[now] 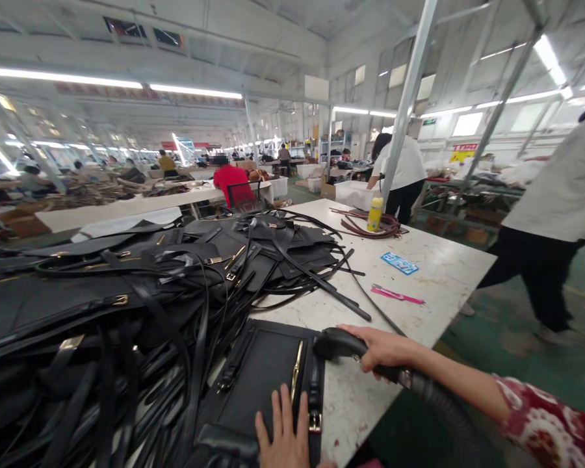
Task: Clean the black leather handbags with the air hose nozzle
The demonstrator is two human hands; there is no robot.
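Observation:
My left hand (283, 434) lies flat with fingers spread on a black leather bag panel (258, 383) at the near edge of the white table (433, 273). The panel has a gold metal bar and a buckled strap along its right side. My right hand (380, 350) is wrapped round the black nozzle of a hose (419, 383), whose tip points at the panel's right edge. The ribbed hose runs off to the lower right under my forearm.
A big heap of black bag panels and straps (127, 292) covers the table's left. Farther back lie brown straps and a yellow can (374, 214), a blue card (400, 263) and a pink strip (397, 296). A person in white (560, 195) walks at the right; others work behind.

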